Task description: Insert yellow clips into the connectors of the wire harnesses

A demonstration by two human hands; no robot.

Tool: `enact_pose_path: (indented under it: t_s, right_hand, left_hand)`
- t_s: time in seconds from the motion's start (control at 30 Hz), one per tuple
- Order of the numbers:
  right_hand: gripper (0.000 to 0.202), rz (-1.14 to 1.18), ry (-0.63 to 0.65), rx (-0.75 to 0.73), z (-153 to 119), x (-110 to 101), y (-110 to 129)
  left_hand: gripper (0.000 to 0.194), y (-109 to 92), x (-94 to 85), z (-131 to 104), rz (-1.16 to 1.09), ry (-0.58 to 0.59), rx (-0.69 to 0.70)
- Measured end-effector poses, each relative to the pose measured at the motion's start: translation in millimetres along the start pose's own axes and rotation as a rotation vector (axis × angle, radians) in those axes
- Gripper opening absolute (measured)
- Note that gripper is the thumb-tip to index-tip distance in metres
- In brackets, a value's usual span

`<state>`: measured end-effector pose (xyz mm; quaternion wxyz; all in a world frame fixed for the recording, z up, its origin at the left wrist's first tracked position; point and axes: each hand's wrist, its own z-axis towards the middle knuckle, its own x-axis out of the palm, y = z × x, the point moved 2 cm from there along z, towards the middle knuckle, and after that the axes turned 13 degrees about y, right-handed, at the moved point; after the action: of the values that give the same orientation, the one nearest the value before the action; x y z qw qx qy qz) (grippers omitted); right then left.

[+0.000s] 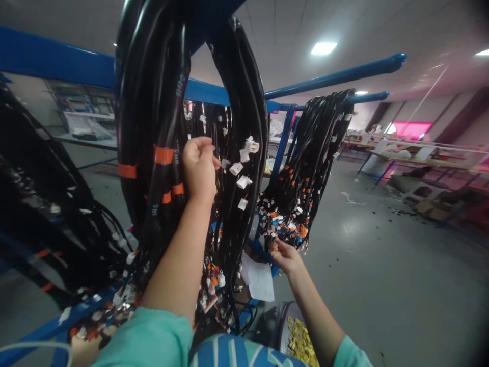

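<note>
Workshop with smooth grey floor (344, 285), backing blue tubular racks (336, 77). Left to centre: glossy black cable harnesses (132, 107) hanging in thick loops, matte orange bands (163, 155) wrapping them. Left hand (200, 168): fingers curling beside the loops — grip, if any, not showing. Next: boxy white connectors (243, 182) dangling, apparently already attached. Right hand (286, 256): fingers bunching near multicoloured connectors (292, 227) — whether pinching, unclear. Below: perforated basket (284, 334) holding yellow pieces (300, 341), seemingly unused; overall progress remaining unreadable.
</note>
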<state>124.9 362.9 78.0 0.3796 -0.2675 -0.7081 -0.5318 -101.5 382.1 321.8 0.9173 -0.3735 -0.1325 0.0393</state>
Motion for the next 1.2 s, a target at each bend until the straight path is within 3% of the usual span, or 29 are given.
enact_pose_path:
  t_s: [0.13, 0.27, 0.37, 0.57, 0.73, 0.93, 1.03, 1.1, 1.2]
  right_hand:
    - [0.026, 0.067, -0.165, 0.039, -17, -35, -14]
    - [0.030, 0.123, -0.238, 0.069, -30, -45, -23]
    - [0.030, 0.153, -0.275, 0.100, -36, -45, -31]
    - [0.024, 0.198, -0.317, 0.140, -43, -43, -42]
    - [0.024, 0.221, -0.282, 0.140, -43, -39, -45]
    - [0.019, 0.217, -0.164, 0.159, -45, -23, -44]
    - [0.016, 0.195, -0.098, 0.173, -47, -7, -39]
    - [0.017, 0.137, -0.033, 0.175, -48, 11, -30]
    - [0.025, 0.003, 0.150, 0.163, -52, 54, -8]
  left_hand:
    - [0.018, 23, 8.3, 3, -0.058, 0.099, -0.312]
    - [0.011, 28, 16.8, -6, -0.177, 0.223, -0.508]
    - [0.003, 22, 22.1, -7, -0.279, 0.275, -0.474]
    - [0.022, 20, 35.3, 2, -0.376, 0.409, -0.289]
    - [0.014, 19, 33.7, 6, -0.406, 0.367, -0.359]
    - [0.014, 8, 35.2, 8, -0.593, 0.395, -0.584]
    - [0.015, 4, 36.6, 8, -0.633, 0.389, -0.613]
    - [0.015, 2, 37.2, 8, -0.646, 0.380, -0.611]
    - [0.012, 1, 38.2, 8, -0.642, 0.399, -0.610]
